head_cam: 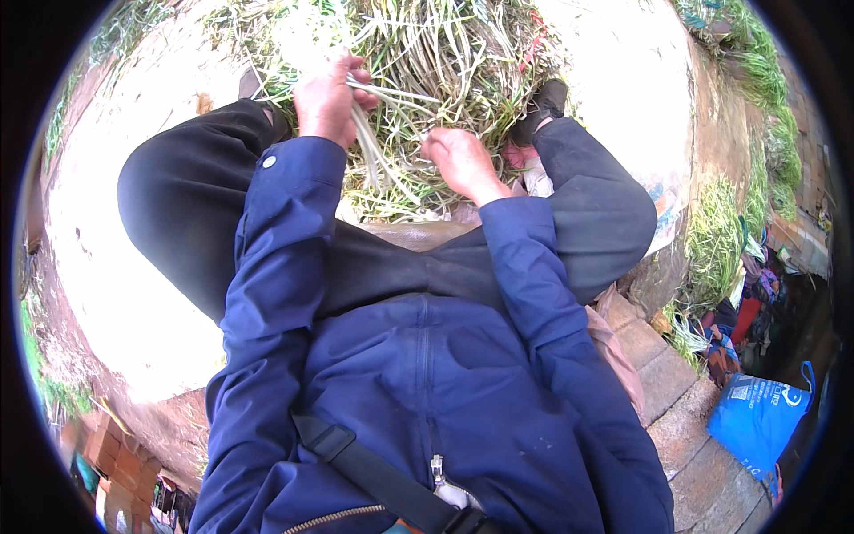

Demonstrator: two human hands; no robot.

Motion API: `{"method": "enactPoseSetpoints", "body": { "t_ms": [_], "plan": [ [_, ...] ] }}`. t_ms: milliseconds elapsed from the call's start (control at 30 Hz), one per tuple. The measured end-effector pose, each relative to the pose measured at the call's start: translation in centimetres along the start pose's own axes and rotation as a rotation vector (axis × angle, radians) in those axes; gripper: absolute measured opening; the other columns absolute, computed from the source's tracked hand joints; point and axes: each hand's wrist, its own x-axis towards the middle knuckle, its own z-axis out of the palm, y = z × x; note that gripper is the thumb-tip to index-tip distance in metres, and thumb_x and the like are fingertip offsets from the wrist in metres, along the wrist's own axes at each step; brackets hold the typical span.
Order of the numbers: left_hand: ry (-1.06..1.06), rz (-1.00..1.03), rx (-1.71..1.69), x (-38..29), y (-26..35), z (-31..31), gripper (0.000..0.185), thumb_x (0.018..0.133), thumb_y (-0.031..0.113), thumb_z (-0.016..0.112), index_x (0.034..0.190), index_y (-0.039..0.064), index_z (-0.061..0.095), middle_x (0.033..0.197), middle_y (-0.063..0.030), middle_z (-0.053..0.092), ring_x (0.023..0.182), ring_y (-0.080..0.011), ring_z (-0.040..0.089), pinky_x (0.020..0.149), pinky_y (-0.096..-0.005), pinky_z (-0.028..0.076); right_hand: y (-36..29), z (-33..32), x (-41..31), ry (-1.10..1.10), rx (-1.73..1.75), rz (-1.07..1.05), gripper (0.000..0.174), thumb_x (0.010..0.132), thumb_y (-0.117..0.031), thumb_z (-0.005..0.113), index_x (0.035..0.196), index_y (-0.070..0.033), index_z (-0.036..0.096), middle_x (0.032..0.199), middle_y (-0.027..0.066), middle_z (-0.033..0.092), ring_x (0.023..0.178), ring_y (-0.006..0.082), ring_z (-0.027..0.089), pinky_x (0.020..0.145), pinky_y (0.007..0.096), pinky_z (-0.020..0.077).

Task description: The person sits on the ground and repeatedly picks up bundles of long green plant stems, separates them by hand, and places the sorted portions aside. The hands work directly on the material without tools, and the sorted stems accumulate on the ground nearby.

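Observation:
My left hand (333, 100) is closed around a small bunch of long, pale plant stalks (368, 143), which look like thin scallions. Their white ends fan out downward and to the right. Across from it, my right hand (464, 160) has its thumb and fingertips pinched together where a thin stalk from the bunch reaches them. Beneath and beyond both hands lies a large heap of tangled green and whitish stalks (427, 60), between my spread legs. A red strip (534, 43) shows on the heap's right side.
Brown sheeting (420, 235) lies at the heap's near edge. More green stalks (717, 243) are spread along the right. A blue bag (757, 424) bearing writing is beside stone blocks (690, 427) at lower right. Bricks (123, 460) are stacked at lower left. Glare washes out the ground.

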Motion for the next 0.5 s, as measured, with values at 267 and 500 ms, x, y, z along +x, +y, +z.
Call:
{"method": "enactPoseSetpoints", "body": {
  "t_ms": [267,500],
  "plan": [
    [-0.006,0.179,-0.029,0.9,6.1,-2.4,0.031,0.102,0.028,0.061,0.107,-0.001,0.066,0.079,-0.0044,0.065,0.079,-0.0182,0.065,0.074,-0.0339,0.053,9.1,0.5,4.9,0.220,0.101,0.398,0.020,0.087,-0.018,0.058,0.099,-0.013,0.074,0.101,0.0148,0.073,0.096,0.0367,0.068,0.086,0.0444,0.0521],
    [-0.322,0.060,-0.421,0.9,7.6,-2.9,0.045,0.103,0.035,0.059,0.130,0.002,0.047,0.073,0.0010,0.048,0.062,-0.0108,0.048,0.066,-0.0301,0.047,8.1,-3.5,11.5,0.701,0.050,0.213,0.014,0.084,-0.020,0.068,0.089,-0.007,0.072,0.076,0.0069,0.071,0.075,0.0199,0.069,0.073,0.0348,0.0523]
  ]
}}
